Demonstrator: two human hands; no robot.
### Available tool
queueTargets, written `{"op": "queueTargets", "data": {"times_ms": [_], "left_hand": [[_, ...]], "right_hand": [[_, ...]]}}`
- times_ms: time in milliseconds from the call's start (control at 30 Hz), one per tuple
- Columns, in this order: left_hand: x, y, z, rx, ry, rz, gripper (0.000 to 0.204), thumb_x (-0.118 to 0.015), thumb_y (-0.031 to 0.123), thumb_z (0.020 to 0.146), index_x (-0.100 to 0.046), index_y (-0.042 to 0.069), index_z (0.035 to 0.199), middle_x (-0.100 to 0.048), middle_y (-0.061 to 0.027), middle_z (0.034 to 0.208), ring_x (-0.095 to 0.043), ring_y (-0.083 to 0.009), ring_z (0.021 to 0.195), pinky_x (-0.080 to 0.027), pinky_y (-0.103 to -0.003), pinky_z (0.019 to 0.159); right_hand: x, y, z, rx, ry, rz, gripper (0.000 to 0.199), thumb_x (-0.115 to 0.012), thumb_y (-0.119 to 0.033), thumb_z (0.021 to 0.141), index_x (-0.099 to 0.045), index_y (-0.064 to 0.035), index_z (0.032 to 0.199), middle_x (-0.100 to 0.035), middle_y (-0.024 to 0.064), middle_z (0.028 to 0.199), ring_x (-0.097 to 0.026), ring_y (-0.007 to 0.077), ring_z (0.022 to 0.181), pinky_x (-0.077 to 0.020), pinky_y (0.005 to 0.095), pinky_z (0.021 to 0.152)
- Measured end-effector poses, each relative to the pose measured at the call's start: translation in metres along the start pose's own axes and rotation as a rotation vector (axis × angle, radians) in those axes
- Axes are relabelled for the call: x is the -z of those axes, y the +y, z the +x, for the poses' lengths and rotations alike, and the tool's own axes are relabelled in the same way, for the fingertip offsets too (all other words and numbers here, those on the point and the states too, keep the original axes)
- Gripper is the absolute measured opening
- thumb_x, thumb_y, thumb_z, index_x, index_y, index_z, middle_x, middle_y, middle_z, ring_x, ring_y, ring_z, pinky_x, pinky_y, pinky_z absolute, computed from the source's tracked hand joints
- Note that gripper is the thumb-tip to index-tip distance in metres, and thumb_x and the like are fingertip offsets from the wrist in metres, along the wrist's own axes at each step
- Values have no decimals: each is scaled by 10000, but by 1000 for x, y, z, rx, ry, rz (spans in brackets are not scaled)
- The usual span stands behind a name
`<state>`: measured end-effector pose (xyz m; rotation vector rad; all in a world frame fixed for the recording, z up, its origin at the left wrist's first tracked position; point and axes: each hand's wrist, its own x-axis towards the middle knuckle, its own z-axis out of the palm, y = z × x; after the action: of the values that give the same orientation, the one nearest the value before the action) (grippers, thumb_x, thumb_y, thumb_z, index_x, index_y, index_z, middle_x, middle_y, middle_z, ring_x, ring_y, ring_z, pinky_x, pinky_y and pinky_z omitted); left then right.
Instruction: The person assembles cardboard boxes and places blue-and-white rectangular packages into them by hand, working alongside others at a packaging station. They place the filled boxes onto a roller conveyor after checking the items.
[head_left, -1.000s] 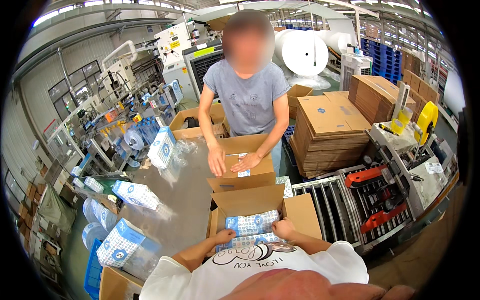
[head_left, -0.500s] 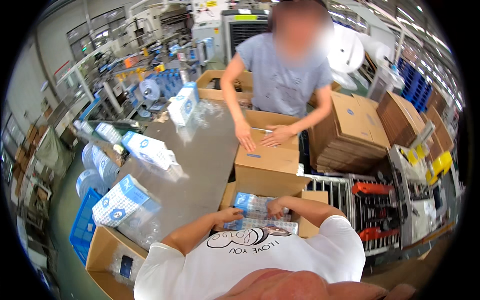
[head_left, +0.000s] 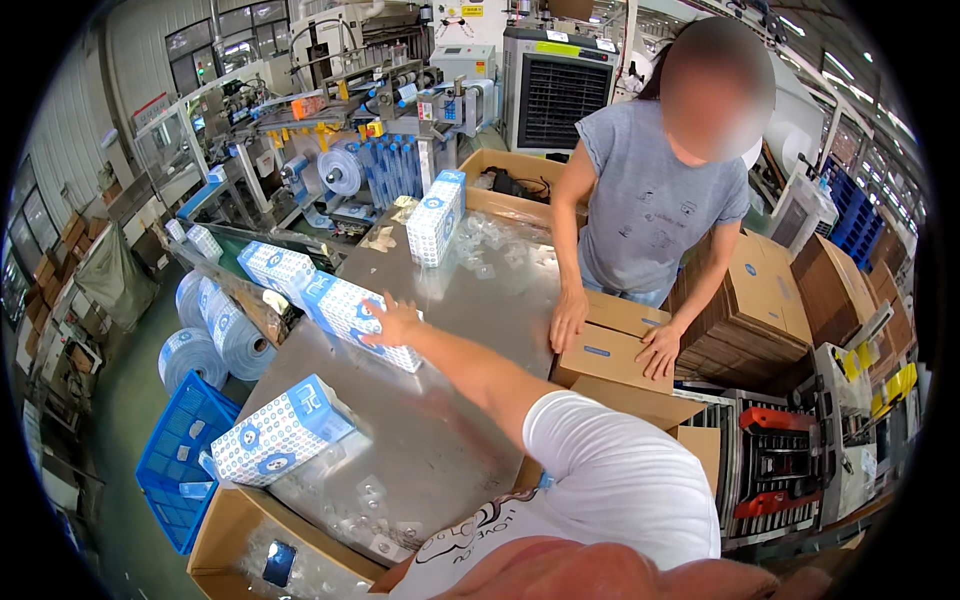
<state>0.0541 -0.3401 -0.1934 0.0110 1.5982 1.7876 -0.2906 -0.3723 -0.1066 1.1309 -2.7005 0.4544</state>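
Left hand (head_left: 392, 322) spread on the blue-patterned pack (head_left: 358, 318) (steel table (head_left: 470, 300)) — right hand unseen.

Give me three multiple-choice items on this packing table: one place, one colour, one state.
1. The right hand rests on: A a patterned pack; B a film roll; C a toolbox.
2. The lattice crate beside the steel table is: A red; B blue; C grey.
3. The carton under the co-worker's hands is: A open; B crushed; C closed.

A: the fingers lie spread on the blue-and-white pack.
B: the crate's lattice walls are blue.
C: both palms press the carton's flaps flat.
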Motion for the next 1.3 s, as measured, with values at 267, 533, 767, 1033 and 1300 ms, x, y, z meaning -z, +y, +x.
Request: {"op": "queueTargets", "data": {"times_ms": [267,533,767,1033,1300], "left_hand": [[-31,44,49,-96,-137,66,390,-557,257,984,-554,32,1303,-622,-116,1221,-575,-184,1131,-463,-338,934],[-43,97,42,-671,722,658,180,-626,160,907,-650,44,1043,-665,-143,946,-645,-306,915,-497,-407,831],[24,144,-11,-503,492,1587,1022,-875,293,557,-376,53,1417,-504,-190,1271,-448,-378,1244,-340,-498,1057],[39,116,-36,-595,556,1398,782,-837,271,623,-492,47,1289,-584,-161,1064,-565,-355,1023,-439,-441,887],[106,101,-146,-652,1583,333,921,-913,184,579,-421,-8,1334,-572,-173,1239,-549,-273,1192,-457,-403,998]], "right_hand": [[10,13,-30,-83,-251,-43,930,-746,-336,725,-247,-438,1503,-427,232,1303,-463,424,1200,-416,516,957],[75,36,-188,134,-278,14,921,-764,-296,672,-337,-412,1480,-458,229,1223,-497,422,1111,-447,495,912],[129,19,-298,240,-328,283,684,-776,-378,718,-554,-231,1348,-538,156,1099,-566,333,1009,-485,437,841],[70,65,-161,57,-144,815,312,-626,-253,934,-643,-47,1167,-699,115,895,-635,203,720,-501,336,659],[26,-4,-5,406,-31,168,825,-644,-433,869,-275,-10,1473,-438,255,1415,-342,393,1377,-201,501,1170]]}}
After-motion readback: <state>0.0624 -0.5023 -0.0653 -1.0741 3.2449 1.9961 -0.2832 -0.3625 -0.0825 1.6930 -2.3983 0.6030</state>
